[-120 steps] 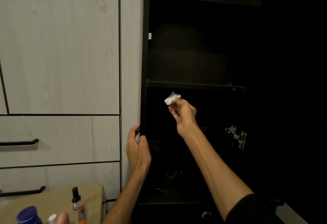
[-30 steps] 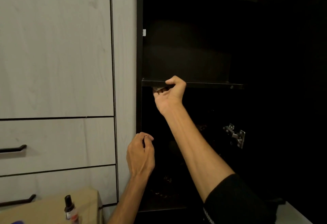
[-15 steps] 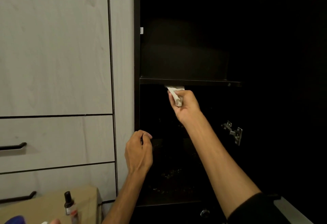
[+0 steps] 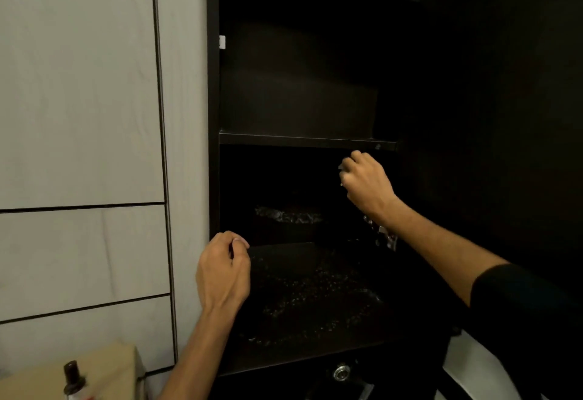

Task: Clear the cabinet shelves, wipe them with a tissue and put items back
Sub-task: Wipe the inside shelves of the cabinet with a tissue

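Observation:
A dark open cabinet fills the middle. Its upper shelf (image 4: 303, 141) holds nothing that shows. My right hand (image 4: 367, 183) is just under that shelf's right end, curled round a white tissue (image 4: 341, 168) of which only a small edge shows at the fingertips. The lower shelf (image 4: 315, 298) is dark and speckled with pale crumbs or dust. My left hand (image 4: 224, 268) hovers at the cabinet's left front edge beside the lower shelf, fingers loosely curled with thumb and fingertips together, holding nothing visible.
Pale wood-look panels (image 4: 79, 115) stand to the left. A tan surface (image 4: 104, 371) at bottom left carries a small dark-capped bottle (image 4: 73, 377). A metal hinge (image 4: 386, 237) sits on the cabinet's right side, a round lock (image 4: 342, 372) below the lower shelf.
My right hand has slid with the tissue from the left-middle of the upper shelf's underside to its right end. My left hand stays near the cabinet's left edge.

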